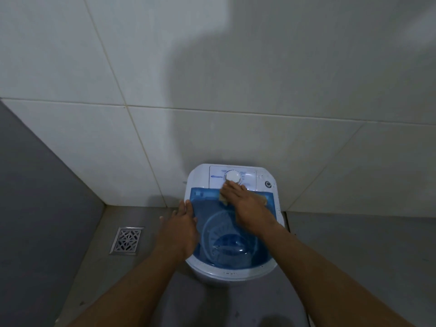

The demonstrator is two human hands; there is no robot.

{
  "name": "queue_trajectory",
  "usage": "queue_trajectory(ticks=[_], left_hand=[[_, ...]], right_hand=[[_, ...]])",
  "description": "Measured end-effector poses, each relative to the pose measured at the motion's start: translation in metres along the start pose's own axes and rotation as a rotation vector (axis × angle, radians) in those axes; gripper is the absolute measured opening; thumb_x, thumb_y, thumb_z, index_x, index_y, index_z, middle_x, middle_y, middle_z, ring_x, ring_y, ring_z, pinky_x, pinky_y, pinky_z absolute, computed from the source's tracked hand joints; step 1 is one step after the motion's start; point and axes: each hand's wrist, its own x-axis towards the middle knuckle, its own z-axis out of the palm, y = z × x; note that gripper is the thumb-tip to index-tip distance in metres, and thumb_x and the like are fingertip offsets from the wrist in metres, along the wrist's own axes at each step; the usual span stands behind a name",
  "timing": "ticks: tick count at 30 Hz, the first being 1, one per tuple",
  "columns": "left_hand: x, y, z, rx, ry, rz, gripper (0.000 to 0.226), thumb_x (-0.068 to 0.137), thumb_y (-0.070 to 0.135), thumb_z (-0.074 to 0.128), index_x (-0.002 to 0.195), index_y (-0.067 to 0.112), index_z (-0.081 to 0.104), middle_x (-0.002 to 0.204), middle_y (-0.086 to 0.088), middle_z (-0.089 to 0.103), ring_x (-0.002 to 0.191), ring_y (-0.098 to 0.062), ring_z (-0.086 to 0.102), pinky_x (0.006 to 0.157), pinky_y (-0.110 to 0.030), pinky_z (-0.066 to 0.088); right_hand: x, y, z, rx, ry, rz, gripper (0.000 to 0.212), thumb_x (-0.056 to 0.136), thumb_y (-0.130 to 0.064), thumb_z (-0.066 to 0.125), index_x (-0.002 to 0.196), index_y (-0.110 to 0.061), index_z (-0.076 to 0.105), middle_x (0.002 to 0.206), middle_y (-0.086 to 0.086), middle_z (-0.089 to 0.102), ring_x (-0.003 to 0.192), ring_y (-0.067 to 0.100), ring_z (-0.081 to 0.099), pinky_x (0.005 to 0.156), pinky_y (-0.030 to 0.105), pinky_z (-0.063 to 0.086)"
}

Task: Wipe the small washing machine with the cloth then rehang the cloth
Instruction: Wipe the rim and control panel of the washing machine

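Observation:
The small white washing machine (200, 178) stands on the floor against the tiled wall, with a see-through blue lid (226, 246) and a white dial (233, 176) on its back panel. My right hand (245, 204) lies flat on a tan cloth (261, 199), pressing it onto the back of the lid just below the dial; only the cloth's edges show. Along the machine's left edge rests my left hand (181, 223), fingers stretched out and holding nothing.
A square metal floor drain (127, 240) sits in the grey floor to the left of the machine. Pale wall tiles (212, 67) rise straight behind it. A grey wall (35, 185) closes the left side.

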Motion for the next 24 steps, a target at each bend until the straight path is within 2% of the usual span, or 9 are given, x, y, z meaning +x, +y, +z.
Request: queue_trajectory(ticks=[2,4,7,10,12,16,20,22,24], left_hand=[[0.0,-0.002,0.002,-0.002,0.023,0.031,0.063,0.101,0.032,0.027,0.153,0.008,0.002,0.162,-0.009,0.009,0.142,-0.032,0.029,0.114,-0.059,0.024],[0.003,-0.004,0.004,-0.014,0.049,0.047,0.062,0.1,0.034,0.026,0.153,0.008,0.007,0.16,-0.011,0.018,0.135,-0.033,0.038,0.11,-0.056,0.033],[0.004,-0.005,0.006,-0.036,0.051,0.048,0.064,0.096,0.038,0.021,0.153,0.011,0.01,0.159,-0.009,0.022,0.133,-0.032,0.041,0.108,-0.055,0.036],[0.002,-0.004,0.006,-0.064,0.048,0.061,0.064,0.095,0.041,0.023,0.153,0.015,0.011,0.159,-0.007,0.022,0.134,-0.03,0.04,0.109,-0.056,0.035],[0.001,-0.005,0.006,-0.061,0.052,0.058,0.062,0.097,0.038,0.029,0.152,0.015,0.012,0.158,-0.007,0.024,0.134,-0.03,0.041,0.109,-0.056,0.035],[0.0,0.003,0.008,-0.062,0.045,0.056,0.065,0.097,0.036,0.033,0.153,0.014,0.009,0.16,-0.009,0.021,0.134,-0.031,0.041,0.11,-0.053,0.035],[-0.002,0.011,0.009,-0.089,0.046,0.063,0.067,0.096,0.041,0.034,0.154,0.018,0.009,0.159,-0.008,0.023,0.134,-0.031,0.042,0.11,-0.054,0.036],[0.0,0.011,0.01,-0.102,0.058,0.059,0.065,0.096,0.041,0.035,0.153,0.018,0.012,0.157,-0.008,0.027,0.132,-0.029,0.045,0.108,-0.054,0.037],[0.0,0.014,0.011,-0.083,0.058,0.073,0.064,0.097,0.038,0.034,0.153,0.016,0.012,0.158,-0.007,0.026,0.131,-0.028,0.045,0.109,-0.054,0.037]], right_hand=[[-0.013,0.0,-0.005,0.044,0.032,0.109,0.073,0.08,0.005,0.062,0.143,-0.02,0.035,0.143,0.01,0.046,0.12,0.029,0.052,0.096,0.041,0.044],[-0.018,0.005,-0.004,0.072,0.056,0.174,0.065,0.081,0.005,0.059,0.135,-0.025,0.039,0.129,0.005,0.053,0.103,0.027,0.057,0.079,0.038,0.046],[-0.016,0.019,0.009,0.171,0.162,0.265,0.059,0.073,0.014,0.053,0.112,-0.03,0.047,0.111,-0.005,0.057,0.1,0.018,0.057,0.082,0.039,0.051],[0.002,0.018,0.011,0.386,0.365,0.418,0.05,0.082,0.015,0.045,0.106,-0.027,0.054,0.103,-0.01,0.062,0.096,0.01,0.06,0.088,0.03,0.051],[0.021,0.011,0.001,0.488,0.428,0.512,0.038,0.09,0.008,0.042,0.108,-0.022,0.058,0.1,-0.009,0.064,0.095,0.011,0.061,0.082,0.024,0.046],[0.054,0.009,-0.021,0.433,0.286,0.476,0.023,0.092,0.001,0.046,0.108,-0.009,0.06,0.099,-0.002,0.063,0.09,0.014,0.056,0.075,0.025,0.039],[0.077,0.011,-0.033,0.159,0.031,0.302,0.02,0.087,-0.002,0.049,0.102,-0.005,0.062,0.106,0.015,0.067,0.097,0.033,0.061,0.079,0.033,0.048],[0.075,0.016,-0.038,0.159,-0.021,0.268,0.022,0.087,-0.003,0.051,0.106,-0.007,0.062,0.109,0.015,0.067,0.099,0.034,0.061,0.078,0.03,0.044],[0.06,0.027,-0.045,0.182,0.003,0.272,0.026,0.086,-0.002,0.051,0.109,-0.008,0.061,0.112,0.012,0.066,0.101,0.031,0.061,0.082,0.031,0.046]])
